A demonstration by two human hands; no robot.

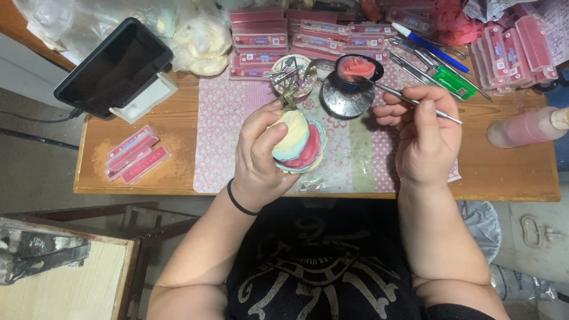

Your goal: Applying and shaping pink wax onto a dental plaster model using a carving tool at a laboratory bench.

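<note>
Dental cast: the yellow, pink and green model (299, 142) sits in my left hand (261, 157), above the patterned mat (355, 157).
Left hand: my fingers are wrapped around it.
Right hand: my right hand (424, 139) pinches a thin metal tool (409, 99), tip at the pink wax dish (357, 68).
Around: pink boxes (261, 41), tablet (115, 65).

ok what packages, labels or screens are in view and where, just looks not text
Tablet: far left, propped, dark blank screen.
Pink flat boxes: left table edge, three, slim.
Pink box stacks: far centre, white-labelled.
Pink box pile: far right, tilted.
Green packet: right of centre, among metal tools.
</note>
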